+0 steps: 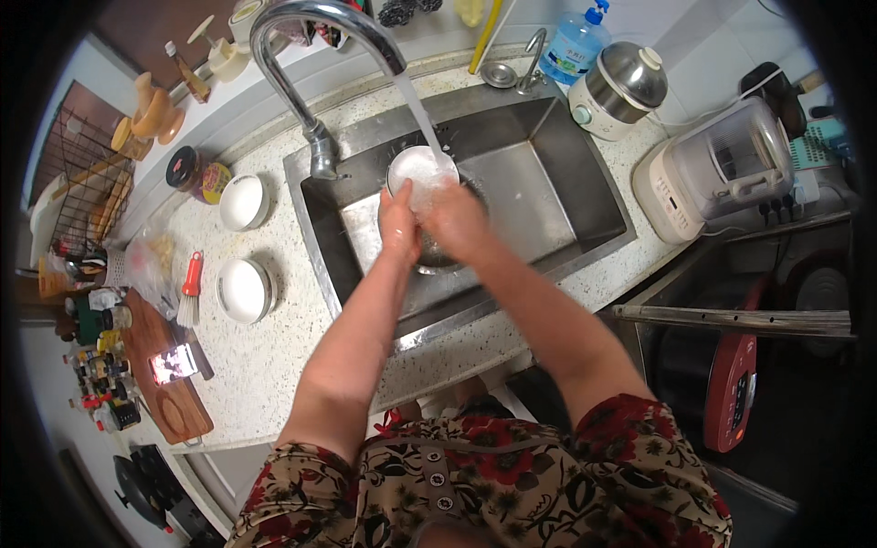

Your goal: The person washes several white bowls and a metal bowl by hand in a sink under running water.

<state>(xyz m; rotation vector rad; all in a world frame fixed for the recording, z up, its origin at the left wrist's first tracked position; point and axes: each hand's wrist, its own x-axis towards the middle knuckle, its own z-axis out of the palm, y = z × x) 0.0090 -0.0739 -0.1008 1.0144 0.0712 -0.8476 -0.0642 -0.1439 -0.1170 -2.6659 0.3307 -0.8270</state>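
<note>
Over the sink (539, 192), my left hand (399, 224) grips a small white bowl (416, 164) by its near left rim, thumb at the edge. My right hand (452, 219) is against the bowl's right side, its fingers blurred by motion and splashing water. A stream of water (417, 110) falls from the curved chrome faucet (320, 137) onto the bowl's far right edge. Beneath my hands, a round metal vessel (438, 268) sits in the sink, mostly hidden by them.
Left of the sink stand white bowls (244, 203) and a stack of white bowls (245, 290), beside a red-handled brush (191, 283). A lit phone (174, 363) lies on a wooden board (151, 329). A blue pump bottle (574, 46), a steamer (621, 87) and a cream appliance (713, 173) line the right.
</note>
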